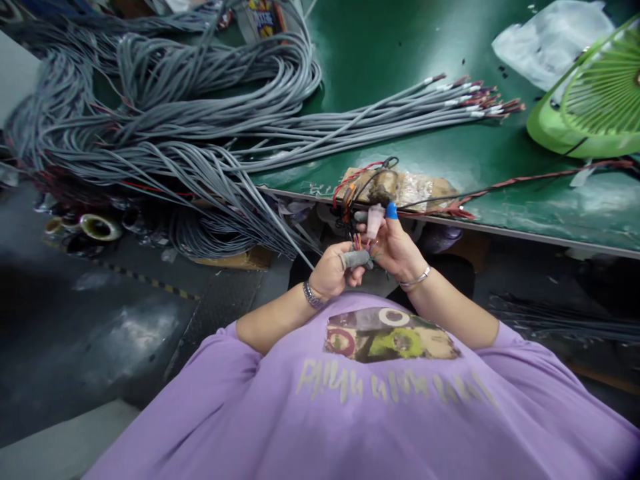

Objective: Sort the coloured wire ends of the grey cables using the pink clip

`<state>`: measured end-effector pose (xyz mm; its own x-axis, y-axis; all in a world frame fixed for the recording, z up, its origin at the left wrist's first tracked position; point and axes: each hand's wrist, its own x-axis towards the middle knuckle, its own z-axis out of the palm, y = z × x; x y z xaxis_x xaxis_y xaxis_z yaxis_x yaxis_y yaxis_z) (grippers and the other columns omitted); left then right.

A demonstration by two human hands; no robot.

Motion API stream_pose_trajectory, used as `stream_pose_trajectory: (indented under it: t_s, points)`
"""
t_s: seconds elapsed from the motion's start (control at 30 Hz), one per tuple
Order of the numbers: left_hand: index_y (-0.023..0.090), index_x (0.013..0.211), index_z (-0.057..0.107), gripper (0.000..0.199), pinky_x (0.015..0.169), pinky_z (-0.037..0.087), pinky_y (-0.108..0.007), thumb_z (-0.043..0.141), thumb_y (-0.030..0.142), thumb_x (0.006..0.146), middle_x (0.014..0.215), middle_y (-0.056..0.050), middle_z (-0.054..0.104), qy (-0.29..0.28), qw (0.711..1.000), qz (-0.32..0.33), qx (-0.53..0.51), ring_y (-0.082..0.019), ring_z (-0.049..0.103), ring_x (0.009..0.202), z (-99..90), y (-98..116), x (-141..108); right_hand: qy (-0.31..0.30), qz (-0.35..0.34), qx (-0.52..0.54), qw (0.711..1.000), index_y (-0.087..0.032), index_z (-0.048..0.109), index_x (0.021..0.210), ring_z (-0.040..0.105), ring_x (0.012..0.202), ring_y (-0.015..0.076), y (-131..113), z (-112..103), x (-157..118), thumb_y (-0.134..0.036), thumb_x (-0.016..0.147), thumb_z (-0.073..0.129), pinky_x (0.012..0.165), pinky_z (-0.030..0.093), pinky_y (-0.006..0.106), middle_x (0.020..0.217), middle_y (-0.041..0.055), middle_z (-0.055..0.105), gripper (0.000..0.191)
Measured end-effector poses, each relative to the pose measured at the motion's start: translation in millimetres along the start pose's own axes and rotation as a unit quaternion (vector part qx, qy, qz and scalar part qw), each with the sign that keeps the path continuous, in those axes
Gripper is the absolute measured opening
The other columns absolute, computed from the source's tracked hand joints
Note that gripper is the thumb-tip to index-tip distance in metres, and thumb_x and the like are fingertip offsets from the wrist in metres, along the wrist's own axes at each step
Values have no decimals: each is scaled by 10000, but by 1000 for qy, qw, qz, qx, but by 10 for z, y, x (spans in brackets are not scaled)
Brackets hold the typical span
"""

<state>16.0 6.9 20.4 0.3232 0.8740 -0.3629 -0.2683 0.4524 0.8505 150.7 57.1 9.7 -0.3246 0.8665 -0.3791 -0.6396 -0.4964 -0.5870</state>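
My left hand point(332, 270) is closed round the end of a grey cable point(295, 245), close to my body below the table edge. Grey wrapping covers its thumb. Thin coloured wires point(357, 241) fan out from the cable end between my hands. My right hand point(397, 252) pinches at these wires from the other side. It wears a blue finger cover point(391, 211) on the thumb and a pale pink one point(375, 221) on a finger. Which wires the right fingertips grip is hidden. Just beyond stands a taped block point(425, 190) with red and black leads point(350, 193).
A large heap of grey cables point(200, 100) fills the left of the green table point(400, 40). Stripped cable ends point(480, 100) point right. At the right are a green fan point(595, 100) and a clear plastic bag point(555, 40). Coiled cables point(220, 233) hang below the edge.
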Motion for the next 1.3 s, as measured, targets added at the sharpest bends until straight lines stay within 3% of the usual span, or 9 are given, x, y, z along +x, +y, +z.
stream_pose_trajectory:
  t_s: [0.13,0.37,0.63,1.03,1.3]
  points:
    - [161,695,568,378,401,352,-225,754,489,659,423,48,519,7,1000,4,15,-70,421,320,-2,-18,-75,-17,4,-8,1000,-224,635,835,531,559,106,-27,-9,-42,-753,807,586,549,446,251,740,-4,682,531]
    - [168,730,565,388,407,380,-215,764,494,659,469,55,545,51,998,48,9,-65,440,353,24,-36,-94,-18,-36,-75,996,-217,668,864,488,564,100,-50,-39,-113,-566,818,682,506,389,235,767,-7,664,351]
    - [170,723,559,371,390,378,-207,760,477,668,465,54,545,68,995,70,7,-66,438,350,27,-18,-70,-28,-4,-105,994,-214,634,809,477,547,109,-62,-79,-109,-786,740,626,510,390,254,755,16,664,576]
    - [162,725,573,339,374,347,-184,748,450,696,487,50,553,76,993,85,27,-64,459,388,91,-32,-4,-9,-60,-60,996,-218,629,834,508,580,108,20,-6,-1,-749,709,703,564,425,271,675,-26,602,551]
    - [166,707,570,392,374,356,-188,758,510,683,491,48,556,86,992,77,51,-60,452,372,41,-61,-48,-2,-20,-65,998,-227,619,787,557,594,127,25,-50,-48,-849,716,575,554,464,257,736,9,668,628]
